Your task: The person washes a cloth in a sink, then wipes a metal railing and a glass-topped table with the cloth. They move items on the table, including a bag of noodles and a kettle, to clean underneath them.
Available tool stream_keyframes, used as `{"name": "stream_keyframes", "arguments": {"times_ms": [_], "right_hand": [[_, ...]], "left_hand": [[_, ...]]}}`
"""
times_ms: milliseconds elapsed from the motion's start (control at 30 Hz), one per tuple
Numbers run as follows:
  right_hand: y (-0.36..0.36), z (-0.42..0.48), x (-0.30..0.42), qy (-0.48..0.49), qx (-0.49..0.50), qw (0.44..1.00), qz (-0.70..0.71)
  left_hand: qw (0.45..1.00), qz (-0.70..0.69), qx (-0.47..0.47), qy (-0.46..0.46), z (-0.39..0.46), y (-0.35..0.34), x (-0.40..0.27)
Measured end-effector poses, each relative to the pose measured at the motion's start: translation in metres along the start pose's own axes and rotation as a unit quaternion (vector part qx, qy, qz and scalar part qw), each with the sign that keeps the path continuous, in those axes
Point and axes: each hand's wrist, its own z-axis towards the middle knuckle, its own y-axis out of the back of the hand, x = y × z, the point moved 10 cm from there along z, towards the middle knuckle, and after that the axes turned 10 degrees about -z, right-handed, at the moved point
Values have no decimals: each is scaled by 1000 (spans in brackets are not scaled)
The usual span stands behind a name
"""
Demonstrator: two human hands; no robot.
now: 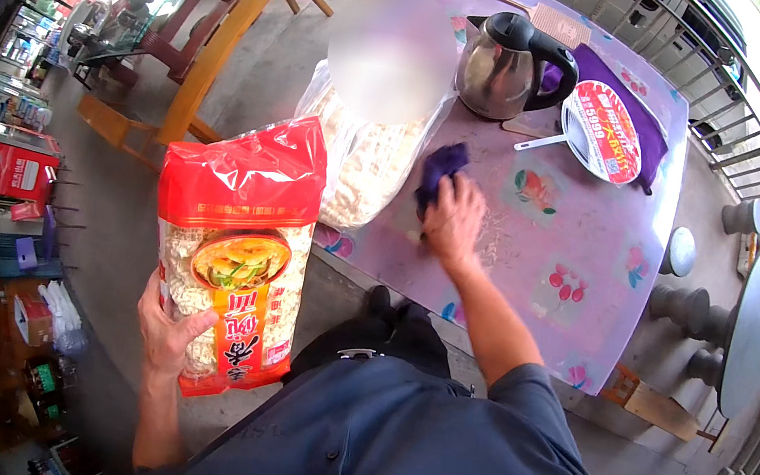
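Observation:
My left hand (171,328) grips the lower side of a red and clear plastic package of dried noodles (234,252), held upright beside the table's left edge. My right hand (454,223) is closed on a dark purple cloth (443,169), which touches the flowered tablecloth (469,280). Small crumbs lie on the tablecloth just right of this hand. Left of the cloth, a clear plastic bag of pale dried food (369,162) lies at the table's edge; a blurred patch hides its upper part.
A steel electric kettle (497,71), a round hand fan (602,131), a larger purple cloth (652,142) and a fly swatter (559,25) lie at the table's far side. A wooden bench (233,38) stands left; a round stone table (752,334) with stools stands right.

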Motion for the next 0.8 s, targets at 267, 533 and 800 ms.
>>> {"name": "stream_keyframes", "arguments": {"times_ms": [267, 533, 800], "right_hand": [[19, -107, 91, 63, 84, 993, 51], [149, -195, -192, -257, -6, 937, -236], [77, -49, -107, -5, -1, 993, -119]], "left_hand": [[995, 2, 96, -12, 17, -4, 1], [987, -19, 158, -8, 20, -44, 6], [986, 57, 158, -5, -2, -129, 17]]}}
